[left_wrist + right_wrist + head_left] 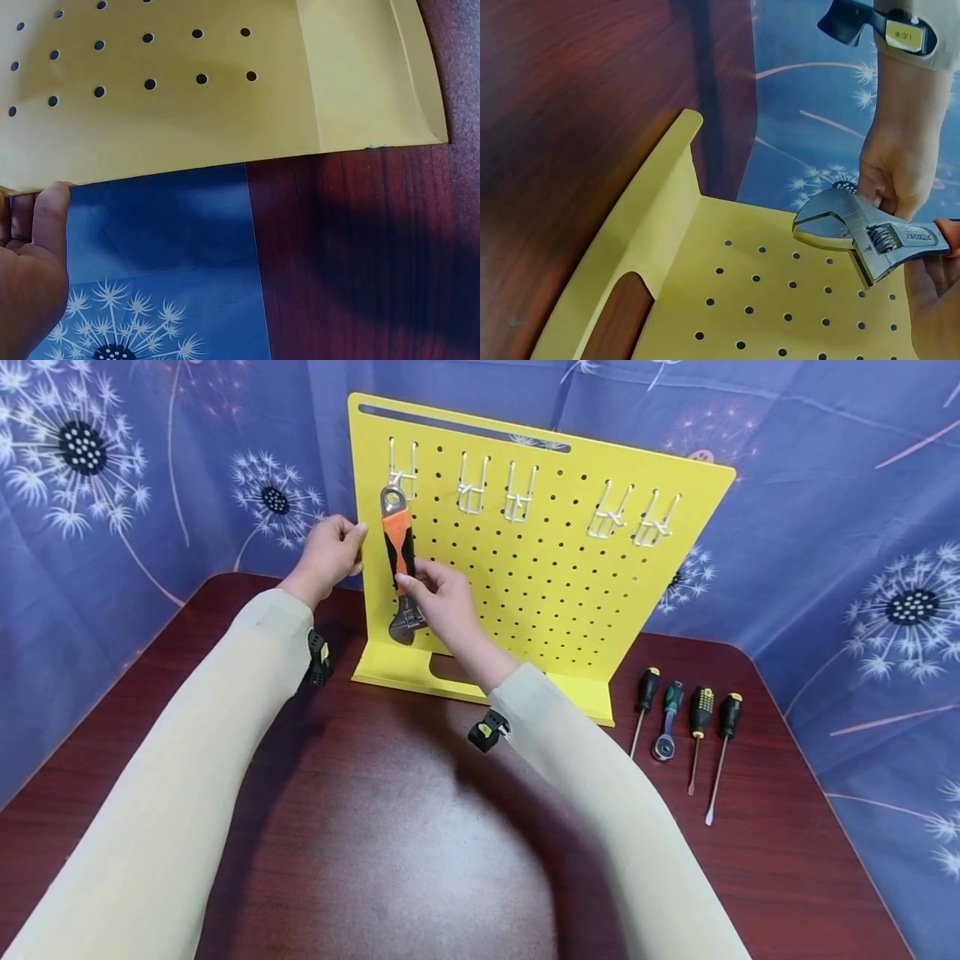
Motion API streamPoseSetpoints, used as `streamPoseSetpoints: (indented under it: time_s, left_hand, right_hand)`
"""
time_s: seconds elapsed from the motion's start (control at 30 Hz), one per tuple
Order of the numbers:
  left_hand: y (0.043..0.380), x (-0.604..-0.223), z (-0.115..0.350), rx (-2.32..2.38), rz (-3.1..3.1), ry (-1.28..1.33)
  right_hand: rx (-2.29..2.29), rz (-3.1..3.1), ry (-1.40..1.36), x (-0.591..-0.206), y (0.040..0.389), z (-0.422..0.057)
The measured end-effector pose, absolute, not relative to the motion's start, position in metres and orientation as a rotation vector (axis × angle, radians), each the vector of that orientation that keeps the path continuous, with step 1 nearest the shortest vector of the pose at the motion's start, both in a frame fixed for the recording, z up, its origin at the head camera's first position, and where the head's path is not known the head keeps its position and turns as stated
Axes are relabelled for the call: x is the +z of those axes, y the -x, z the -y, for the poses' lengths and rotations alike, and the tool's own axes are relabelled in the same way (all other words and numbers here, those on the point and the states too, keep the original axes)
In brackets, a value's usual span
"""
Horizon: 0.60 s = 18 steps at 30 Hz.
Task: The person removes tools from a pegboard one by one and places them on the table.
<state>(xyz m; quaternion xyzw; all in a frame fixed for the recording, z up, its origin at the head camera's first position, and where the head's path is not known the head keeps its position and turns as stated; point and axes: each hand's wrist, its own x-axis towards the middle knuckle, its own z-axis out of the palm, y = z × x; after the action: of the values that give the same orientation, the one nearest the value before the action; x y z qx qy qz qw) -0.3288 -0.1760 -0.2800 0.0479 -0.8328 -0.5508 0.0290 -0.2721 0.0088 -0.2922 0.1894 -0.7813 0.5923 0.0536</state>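
Observation:
My left hand [330,552] pinches the left edge of a yellow pegboard [540,560]. In the left wrist view, the thumb and fingers of that hand [34,262] meet the board's edge. An adjustable wrench [399,547] with an orange and black handle hangs upright before the board, jaw end down. My right hand [446,602] holds it by the lower handle. Its ring end overlaps the leftmost white wire hook [402,477]; whether it sits on the hook I cannot tell. The right wrist view shows the steel wrench head [862,232] close to the perforated panel.
More white hooks [517,497] are fixed along the board's upper part. On the dark red table [360,827], to the right, lie several screwdrivers [729,718] and a green-handled ratchet [669,718]. A blue dandelion-print cloth [225,460] hangs behind.

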Motion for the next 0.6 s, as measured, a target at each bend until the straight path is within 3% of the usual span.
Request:
streamPoseSetpoints:
  time_s: [0.6]
  left_hand:
    - [0.328, -0.279, 0.175, -1.726, 2.553, -0.167]
  right_hand:
    - [2.007, 2.338, -0.546, -0.302, 0.239, -0.046]
